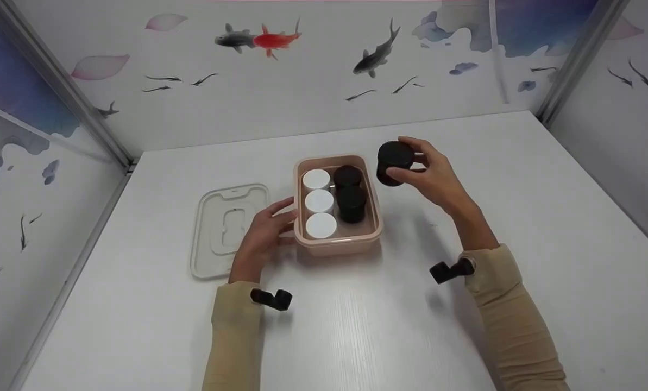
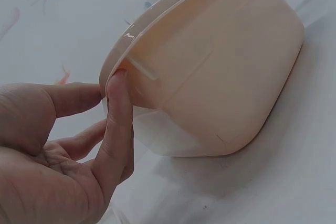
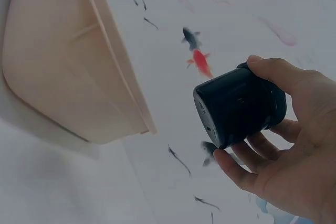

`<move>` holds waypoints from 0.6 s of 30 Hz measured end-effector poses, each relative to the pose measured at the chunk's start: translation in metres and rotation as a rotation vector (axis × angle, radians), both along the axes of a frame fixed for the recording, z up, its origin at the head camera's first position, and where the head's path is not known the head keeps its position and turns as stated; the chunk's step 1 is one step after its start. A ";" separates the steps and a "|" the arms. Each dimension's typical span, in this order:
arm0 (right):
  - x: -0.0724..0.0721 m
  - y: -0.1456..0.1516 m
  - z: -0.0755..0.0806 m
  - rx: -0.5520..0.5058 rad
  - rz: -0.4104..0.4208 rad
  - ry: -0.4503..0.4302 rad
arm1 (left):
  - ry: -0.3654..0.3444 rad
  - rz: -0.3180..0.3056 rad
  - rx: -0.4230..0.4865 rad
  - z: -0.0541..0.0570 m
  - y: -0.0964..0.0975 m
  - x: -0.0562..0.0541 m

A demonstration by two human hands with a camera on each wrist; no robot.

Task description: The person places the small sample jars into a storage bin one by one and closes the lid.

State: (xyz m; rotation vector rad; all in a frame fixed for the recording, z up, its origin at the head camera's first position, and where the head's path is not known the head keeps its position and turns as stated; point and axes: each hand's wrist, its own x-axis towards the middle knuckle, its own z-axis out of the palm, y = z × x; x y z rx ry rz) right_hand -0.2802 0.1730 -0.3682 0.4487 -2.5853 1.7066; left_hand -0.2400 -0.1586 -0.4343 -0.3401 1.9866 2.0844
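My right hand [image 1: 435,176] holds a black lidded jar [image 1: 391,171] above the table, just right of the pink plastic box [image 1: 339,247]. Thumb and fingers grip the jar's sides; the right wrist view shows the jar [image 3: 236,108] tilted, its flat base facing the box. Extended fingers of my left hand [image 1: 264,233] touch the left side of the box, under its rim in the left wrist view. Inside the box, three white-topped jars [image 1: 319,202] line the left side. Two black jars [image 1: 351,203] stand on the right, towards the back.
A translucent lid [image 1: 207,239] lies flat on the white table [image 1: 334,336], left of the box and partly behind my left hand. White panels [image 1: 313,103] printed with fish and petals bound the table at the back and sides.
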 end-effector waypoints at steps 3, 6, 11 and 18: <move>0.007 -0.005 0.006 0.000 0.037 0.006 | 0.004 -0.008 -0.012 -0.001 0.000 0.000; 0.013 -0.010 0.010 -0.001 0.078 0.001 | 0.000 -0.009 -0.016 -0.001 0.000 0.000; 0.017 -0.016 0.012 -0.011 0.151 -0.019 | -0.010 -0.009 -0.012 0.001 0.000 -0.001; 0.019 -0.025 0.010 0.039 0.247 -0.008 | -0.014 -0.013 -0.021 0.002 -0.001 -0.001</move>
